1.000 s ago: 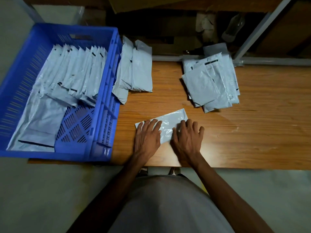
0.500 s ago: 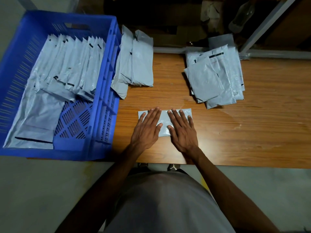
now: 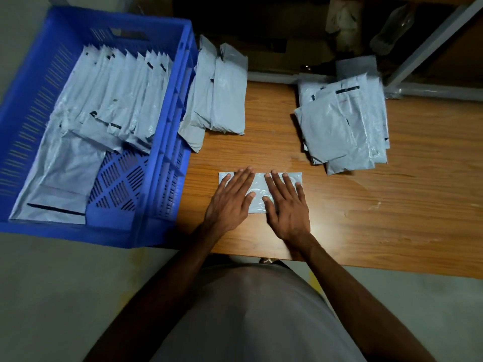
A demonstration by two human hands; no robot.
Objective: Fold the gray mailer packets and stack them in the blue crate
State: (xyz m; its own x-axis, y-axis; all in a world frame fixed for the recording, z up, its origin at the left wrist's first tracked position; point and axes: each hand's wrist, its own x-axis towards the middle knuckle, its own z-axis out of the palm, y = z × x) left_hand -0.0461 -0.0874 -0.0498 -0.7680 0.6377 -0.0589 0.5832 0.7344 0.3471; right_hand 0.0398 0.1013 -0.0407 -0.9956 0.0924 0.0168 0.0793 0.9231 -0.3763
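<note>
— Head view, centre of the frame: what are the hands doing?

— Both lie flat on one folded gray packet (image 3: 258, 188) on the wooden tabletop (image 3: 379, 218). The left hand (image 3: 231, 201) covers its left part, the right hand (image 3: 286, 205) its right part, fingers (image 3: 277, 182) straight and spread, pressing down rather than gripping anything. The thumbs nearly meet over the middle of the packet.

— And the crate?

— The blue crate (image 3: 167, 158) fills the upper left of the frame, its right wall overlapping the tabletop's left edge. Inside, a row of folded packets (image 3: 122, 100) leans one against the next across the upper part, and a larger flat mailer (image 3: 60, 184) lies along the lower left of the crate floor (black strip at its lower end).

— Anything else on the tabletop?

— Two piles. A folded bundle (image 3: 219, 95) sits just beside the crate's right wall, above the hands. A loose stack of mailers (image 3: 345, 124) lies in the upper right, well apart from the pressed packet.

— And at the bottom?

— The person's gray shirt (image 3: 251, 317), both forearms reaching up from it.
</note>
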